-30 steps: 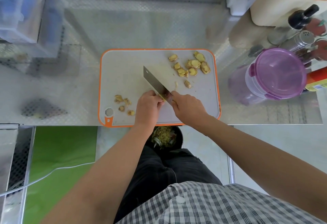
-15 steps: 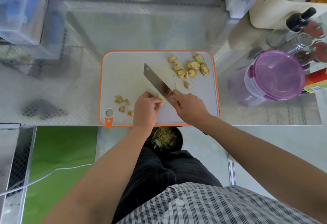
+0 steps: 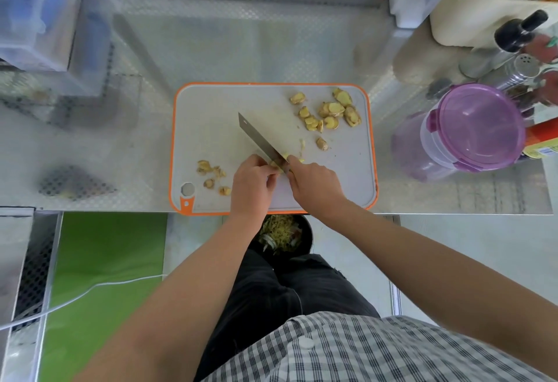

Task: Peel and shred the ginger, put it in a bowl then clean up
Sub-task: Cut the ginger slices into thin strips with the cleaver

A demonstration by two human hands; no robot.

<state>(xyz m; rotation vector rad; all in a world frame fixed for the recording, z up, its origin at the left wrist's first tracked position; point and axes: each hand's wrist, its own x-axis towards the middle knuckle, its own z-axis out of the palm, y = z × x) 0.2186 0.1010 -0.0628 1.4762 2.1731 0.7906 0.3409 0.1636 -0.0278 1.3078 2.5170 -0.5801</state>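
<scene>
Steel surface [image 3: 271,49] bears cutting board [image 3: 211,128]; right hand [image 3: 317,182] grips knife [image 3: 256,137], left hand [image 3: 252,182] pinches ginger [image 3: 277,165]; far-right label [image 3: 543,149] unreadable

Right hand [image 3: 314,183] is wrapped round the cleaver [image 3: 260,141] handle, blade angled up-left over the grey cutting board [image 3: 211,128] with the orange rim. Left hand [image 3: 252,182] pinches a small ginger piece [image 3: 276,164] right against the blade. Peeled ginger chunks [image 3: 327,111] sit top right of the board, peel scraps [image 3: 211,174] bottom left. Purple-lidded container [image 3: 471,128] sits off to the right.
</scene>
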